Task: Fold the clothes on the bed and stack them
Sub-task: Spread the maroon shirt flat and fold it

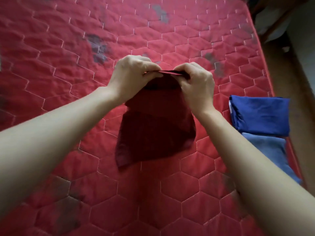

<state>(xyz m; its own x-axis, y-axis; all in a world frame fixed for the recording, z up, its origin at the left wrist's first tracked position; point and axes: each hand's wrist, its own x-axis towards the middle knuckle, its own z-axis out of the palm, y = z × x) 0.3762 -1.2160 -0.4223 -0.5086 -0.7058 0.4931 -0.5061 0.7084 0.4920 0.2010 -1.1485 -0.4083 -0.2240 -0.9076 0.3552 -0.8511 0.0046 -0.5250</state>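
Both hands hold a dark red cloth [153, 126] up over the bed [51, 65]. The left hand [131, 77] and right hand [196, 86] each pinch its top edge, grips nearly touching, so the soft, creased fabric hangs in a rough bell shape. The bed's red cover is quilted in hexagons, with worn grey patches. At its right edge lie a folded dark blue garment [260, 114] and a paler blue one [271, 150].
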